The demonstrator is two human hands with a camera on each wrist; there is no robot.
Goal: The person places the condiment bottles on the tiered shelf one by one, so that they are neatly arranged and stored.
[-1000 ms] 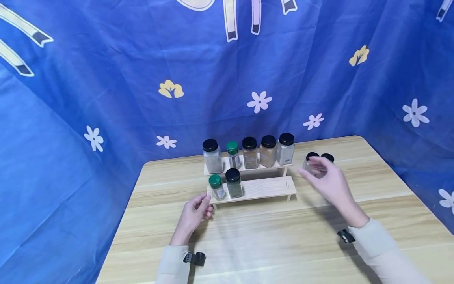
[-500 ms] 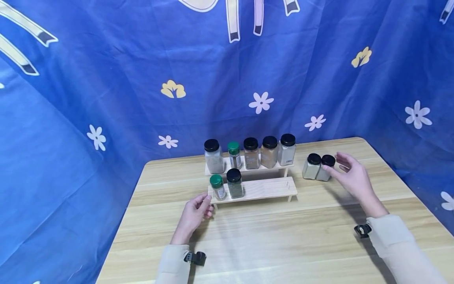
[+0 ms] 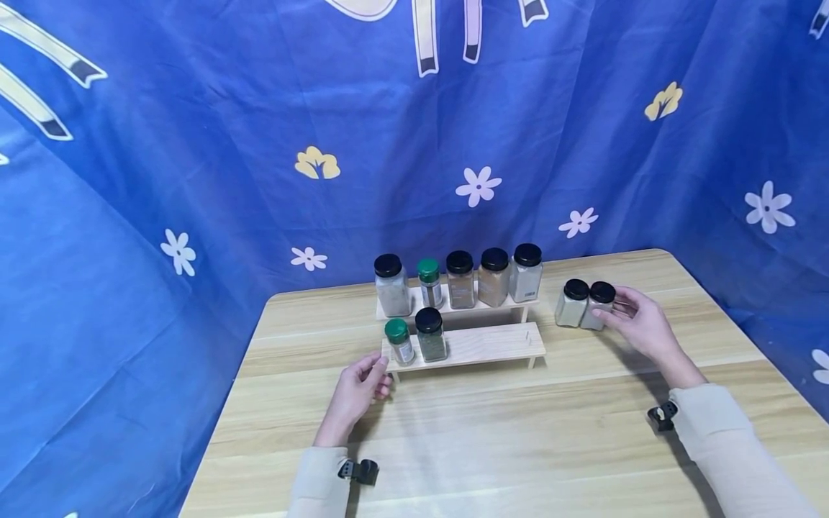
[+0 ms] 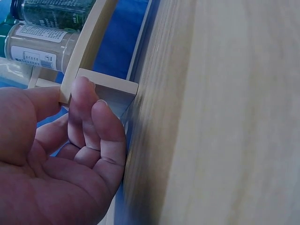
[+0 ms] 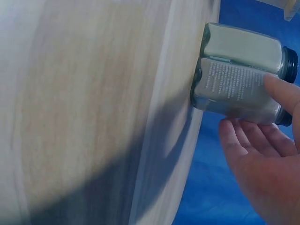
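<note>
My left hand (image 3: 358, 388) pinches the left end of the lower wooden shelf (image 3: 486, 344), thumb above and fingertips below, as the left wrist view shows. On that shelf stand a small green-capped spice jar (image 3: 399, 342) and a black-capped jar of green flakes (image 3: 431, 335). At the right, two black-capped spice jars stand side by side on the table. My right hand (image 3: 637, 324) holds the right-hand spice jar (image 5: 234, 91), thumb on its labelled face and fingers along its side. The other jar (image 5: 243, 47), of pale powder, touches it on the left.
Behind the lower shelf, the raised rear shelf (image 3: 424, 311) bears several jars, among them a green-capped jar (image 3: 430, 284) and a white-powder jar (image 3: 526, 273). Blue patterned cloth (image 3: 388, 144) hangs around the wooden table (image 3: 486, 446).
My right hand has swung right, past the left jar of the pair, and closed around the right-hand jar. The left hand has stayed at the shelf's end.
</note>
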